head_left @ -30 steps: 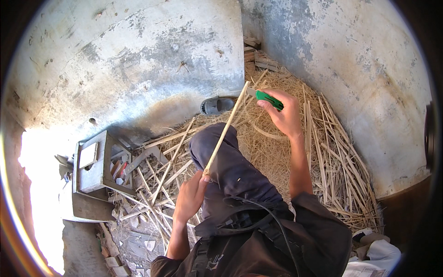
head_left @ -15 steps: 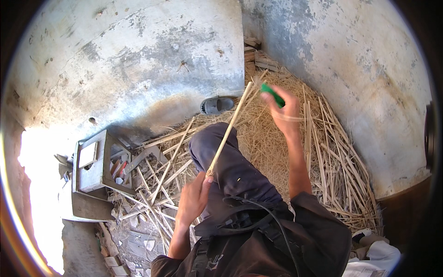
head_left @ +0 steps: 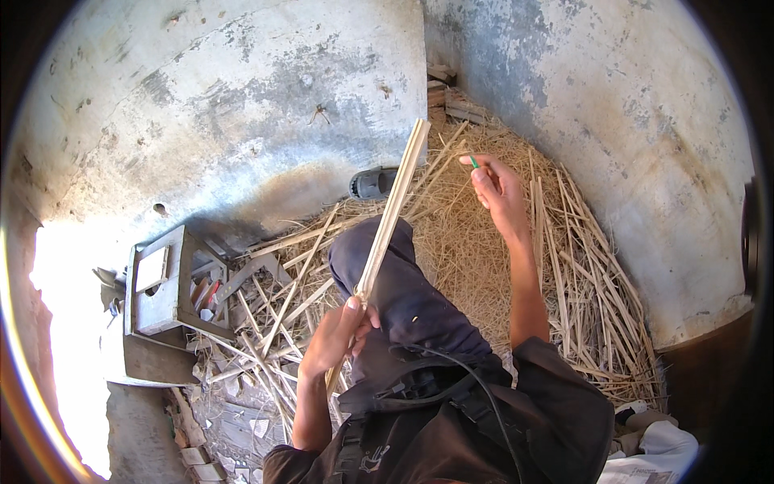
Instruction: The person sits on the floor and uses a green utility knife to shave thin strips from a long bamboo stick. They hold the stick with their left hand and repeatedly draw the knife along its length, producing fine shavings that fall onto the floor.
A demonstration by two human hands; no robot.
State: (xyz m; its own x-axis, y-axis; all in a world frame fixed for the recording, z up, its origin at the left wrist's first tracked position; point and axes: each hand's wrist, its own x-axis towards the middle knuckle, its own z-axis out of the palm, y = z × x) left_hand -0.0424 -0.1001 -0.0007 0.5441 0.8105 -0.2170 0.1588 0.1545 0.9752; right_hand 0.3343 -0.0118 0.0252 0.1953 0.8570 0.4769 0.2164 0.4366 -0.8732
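Note:
My left hand (head_left: 333, 332) is closed around the lower part of a pale, split cane stick (head_left: 393, 211). The stick slants up and away over my raised knee, and lengthwise grooves show on its broad face. To the right of its far end, my right hand (head_left: 493, 187) grips a small green-handled tool (head_left: 474, 162), seen nearly edge-on. Its working end is too thin to make out. A gap separates the tool from the stick. My dark-trousered leg (head_left: 419, 298) lies beneath the stick.
Straw-like shavings (head_left: 463, 242) cover the floor ahead. Long pale sticks (head_left: 592, 282) lie heaped along the right wall, and more sticks (head_left: 282, 315) cross on the left. A grey clog (head_left: 372, 184) rests by the wall. An open wooden box (head_left: 161, 282) stands at left.
The stick has turned in my left hand, so its wider grooved face shows, and its tip is farther up. My right hand has rotated, leaving less of the green handle visible.

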